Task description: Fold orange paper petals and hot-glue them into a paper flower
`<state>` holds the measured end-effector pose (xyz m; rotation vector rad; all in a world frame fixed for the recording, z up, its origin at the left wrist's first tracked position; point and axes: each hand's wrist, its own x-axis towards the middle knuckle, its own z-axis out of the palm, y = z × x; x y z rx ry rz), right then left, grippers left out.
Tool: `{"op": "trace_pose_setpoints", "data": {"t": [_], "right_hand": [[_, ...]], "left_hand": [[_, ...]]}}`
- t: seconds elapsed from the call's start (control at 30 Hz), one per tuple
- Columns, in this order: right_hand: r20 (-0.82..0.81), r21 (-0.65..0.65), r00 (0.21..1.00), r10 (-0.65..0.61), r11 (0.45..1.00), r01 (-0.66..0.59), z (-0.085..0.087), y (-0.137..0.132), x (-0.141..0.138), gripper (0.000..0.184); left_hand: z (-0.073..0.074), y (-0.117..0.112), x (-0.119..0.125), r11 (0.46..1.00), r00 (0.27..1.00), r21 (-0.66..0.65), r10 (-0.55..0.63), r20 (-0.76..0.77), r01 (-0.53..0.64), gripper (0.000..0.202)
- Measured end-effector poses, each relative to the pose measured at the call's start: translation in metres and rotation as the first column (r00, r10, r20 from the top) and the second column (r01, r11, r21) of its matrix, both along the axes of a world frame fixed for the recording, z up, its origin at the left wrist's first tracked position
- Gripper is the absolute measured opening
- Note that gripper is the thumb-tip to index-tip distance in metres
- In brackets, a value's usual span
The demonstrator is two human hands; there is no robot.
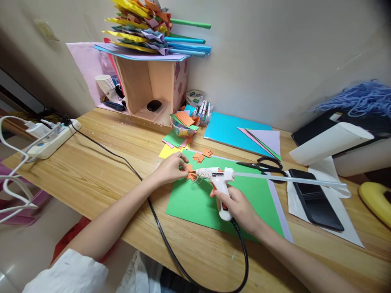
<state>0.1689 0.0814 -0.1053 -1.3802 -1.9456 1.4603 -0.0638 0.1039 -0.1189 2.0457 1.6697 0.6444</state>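
Note:
My right hand (pixel 235 203) is wrapped round the handle of a white hot glue gun (pixel 214 174), a finger at its orange trigger. A long clear glue stick (pixel 290 178) sticks out of its back. Close to the nozzle, my left hand (pixel 172 167) pinches a small folded orange paper piece (pixel 191 174). Whether the nozzle touches the paper I cannot tell. Both hands are over a green paper sheet (pixel 195 207). Two more orange folded pieces (pixel 202 155) lie at the sheet's far edge.
Black scissors (pixel 265 164) and a phone (pixel 316 199) lie to the right. Behind are a bowl of paper pieces (pixel 185 129), blue sheets (pixel 227 132) and an open box (pixel 159 81) topped with paper flowers (pixel 143 30). The gun's black cord (pixel 163 236) loops to a power strip (pixel 53 140).

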Motion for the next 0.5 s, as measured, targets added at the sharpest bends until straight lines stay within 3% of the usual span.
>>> {"op": "trace_pose_setpoints", "data": {"t": [0.27,0.5], "right_hand": [[0.019,-0.025,1.0,0.021,0.999,-0.02,-0.0014,0.0036,-0.006,0.038],[0.038,-0.017,0.999,0.01,1.0,-0.009,0.001,0.0012,-0.0077,0.039]], "left_hand": [[-0.0087,0.0043,-0.0039,1.0,0.999,0.013,-0.019,0.051,0.018,0.008],[-0.0064,0.0041,-0.0034,1.0,0.998,-0.004,-0.03,0.047,0.031,0.009]]}}
